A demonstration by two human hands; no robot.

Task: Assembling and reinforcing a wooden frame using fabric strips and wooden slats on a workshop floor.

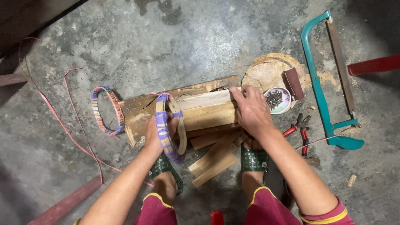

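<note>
Rough pale wood planks [206, 110], matt grey concrete floor [166, 41], glossy teal metal saw [318, 89]

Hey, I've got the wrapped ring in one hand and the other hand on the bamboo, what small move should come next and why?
Probably slide the purple-and-tan wrapped ring a little further along the pale split bamboo section. The left hand grips the ring, which stands upright at the section's left end, while the right hand presses down on the other end, steadying it. That is only a judgement; the ring's fit is hard to see.
</note>
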